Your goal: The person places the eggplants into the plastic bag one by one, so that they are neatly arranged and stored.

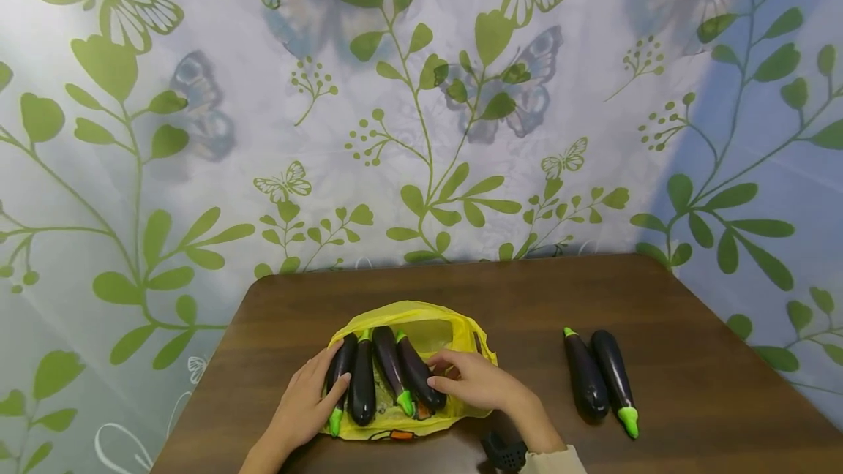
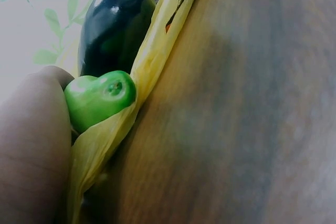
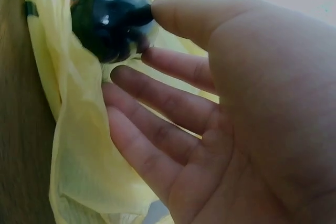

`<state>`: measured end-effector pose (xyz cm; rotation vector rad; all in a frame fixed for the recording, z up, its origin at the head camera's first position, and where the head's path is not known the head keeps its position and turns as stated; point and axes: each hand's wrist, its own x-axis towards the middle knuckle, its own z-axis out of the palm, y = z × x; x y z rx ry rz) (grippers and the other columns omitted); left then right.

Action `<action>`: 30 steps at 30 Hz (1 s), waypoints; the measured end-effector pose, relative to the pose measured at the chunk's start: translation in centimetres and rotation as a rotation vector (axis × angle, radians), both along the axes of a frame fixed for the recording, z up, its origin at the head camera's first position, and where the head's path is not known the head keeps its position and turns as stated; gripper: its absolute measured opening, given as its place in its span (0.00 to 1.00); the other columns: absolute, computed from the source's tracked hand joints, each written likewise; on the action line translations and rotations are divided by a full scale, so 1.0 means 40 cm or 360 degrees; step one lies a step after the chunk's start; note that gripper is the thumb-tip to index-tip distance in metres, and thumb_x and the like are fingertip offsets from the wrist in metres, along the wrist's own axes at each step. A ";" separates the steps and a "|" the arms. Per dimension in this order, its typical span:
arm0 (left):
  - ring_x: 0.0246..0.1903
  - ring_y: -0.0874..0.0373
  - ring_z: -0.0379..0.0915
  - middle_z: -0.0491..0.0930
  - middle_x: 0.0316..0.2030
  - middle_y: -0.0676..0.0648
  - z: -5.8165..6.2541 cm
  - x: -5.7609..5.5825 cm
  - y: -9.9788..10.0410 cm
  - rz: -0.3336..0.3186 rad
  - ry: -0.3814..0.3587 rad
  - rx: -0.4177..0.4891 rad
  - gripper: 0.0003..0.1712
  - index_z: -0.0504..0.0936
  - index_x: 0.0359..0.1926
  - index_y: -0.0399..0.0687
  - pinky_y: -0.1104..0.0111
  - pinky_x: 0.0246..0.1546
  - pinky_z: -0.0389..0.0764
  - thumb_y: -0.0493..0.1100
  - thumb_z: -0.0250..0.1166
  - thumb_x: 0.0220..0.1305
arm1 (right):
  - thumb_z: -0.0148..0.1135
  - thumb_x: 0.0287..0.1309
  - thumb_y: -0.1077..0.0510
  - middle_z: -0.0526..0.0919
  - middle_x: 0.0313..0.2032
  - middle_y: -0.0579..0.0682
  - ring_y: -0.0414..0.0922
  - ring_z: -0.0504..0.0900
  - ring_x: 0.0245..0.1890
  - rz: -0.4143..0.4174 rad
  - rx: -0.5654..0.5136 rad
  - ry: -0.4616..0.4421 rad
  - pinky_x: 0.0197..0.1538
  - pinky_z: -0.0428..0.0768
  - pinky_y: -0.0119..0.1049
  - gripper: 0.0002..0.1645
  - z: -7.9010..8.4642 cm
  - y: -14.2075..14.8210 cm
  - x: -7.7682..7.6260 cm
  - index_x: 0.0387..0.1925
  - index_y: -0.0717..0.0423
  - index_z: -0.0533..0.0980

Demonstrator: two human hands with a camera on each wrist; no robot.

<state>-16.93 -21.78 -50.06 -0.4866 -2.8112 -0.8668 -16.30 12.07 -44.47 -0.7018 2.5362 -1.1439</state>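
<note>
Several dark purple eggplants, among them a leftmost one (image 1: 345, 357) and a rightmost one (image 1: 416, 371), lie side by side in an opened yellow plastic bag (image 1: 421, 311). My left hand (image 1: 308, 393) rests along the bag's left side, fingers extended against the leftmost eggplant and thumb across it. Its green stem (image 2: 100, 95) pokes out beside that hand in the left wrist view. My right hand (image 1: 477, 379) reaches in from the right; in the right wrist view its thumb and index fingertips touch the rounded end of an eggplant (image 3: 113, 19), the other fingers loosely extended by the bag.
Two more eggplants, one on the left (image 1: 585, 379) and one on the right (image 1: 612, 364), lie on the brown wooden table (image 1: 527, 298) to the right of the bag. Behind the table hangs a leaf-and-butterfly patterned cloth (image 1: 428, 167). A black wrist strap (image 1: 503, 452) shows beneath the right forearm.
</note>
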 end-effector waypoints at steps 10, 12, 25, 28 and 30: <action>0.71 0.37 0.65 0.68 0.74 0.40 0.001 -0.009 0.002 -0.0008 0.0059 -0.0028 0.38 0.61 0.80 0.58 0.35 0.68 0.63 0.63 0.54 0.77 | 0.58 0.75 0.43 0.83 0.58 0.48 0.46 0.85 0.53 0.0025 -0.0011 0.0018 0.52 0.84 0.39 0.24 -0.003 0.012 -0.028 0.63 0.51 0.78; 0.72 0.37 0.64 0.67 0.74 0.41 0.001 -0.008 0.004 -0.0016 0.0033 -0.0025 0.38 0.60 0.80 0.58 0.35 0.69 0.62 0.64 0.54 0.77 | 0.58 0.75 0.43 0.83 0.58 0.50 0.47 0.85 0.53 0.0030 -0.0013 0.0014 0.52 0.84 0.39 0.25 0.002 0.015 -0.032 0.63 0.53 0.77; 0.72 0.39 0.64 0.67 0.75 0.43 -0.008 -0.001 0.002 -0.0002 0.0009 -0.0009 0.37 0.60 0.80 0.59 0.36 0.70 0.62 0.64 0.54 0.78 | 0.58 0.76 0.44 0.82 0.58 0.55 0.50 0.84 0.52 -0.0009 0.0004 0.0087 0.50 0.84 0.43 0.27 0.075 0.045 -0.033 0.64 0.56 0.76; 0.72 0.38 0.64 0.67 0.75 0.42 -0.007 -0.003 -0.001 0.0004 0.0026 0.0000 0.37 0.60 0.81 0.59 0.35 0.69 0.62 0.63 0.54 0.78 | 0.57 0.76 0.44 0.82 0.59 0.56 0.49 0.83 0.52 -0.0024 -0.0001 0.0094 0.51 0.84 0.43 0.26 0.095 0.055 -0.035 0.65 0.54 0.76; 0.72 0.38 0.64 0.67 0.75 0.42 -0.008 -0.005 -0.004 0.0010 0.0033 0.0003 0.37 0.60 0.81 0.59 0.35 0.69 0.62 0.63 0.54 0.78 | 0.57 0.76 0.44 0.82 0.60 0.56 0.49 0.83 0.52 -0.0034 0.0004 0.0105 0.51 0.84 0.43 0.26 0.107 0.062 -0.037 0.65 0.54 0.76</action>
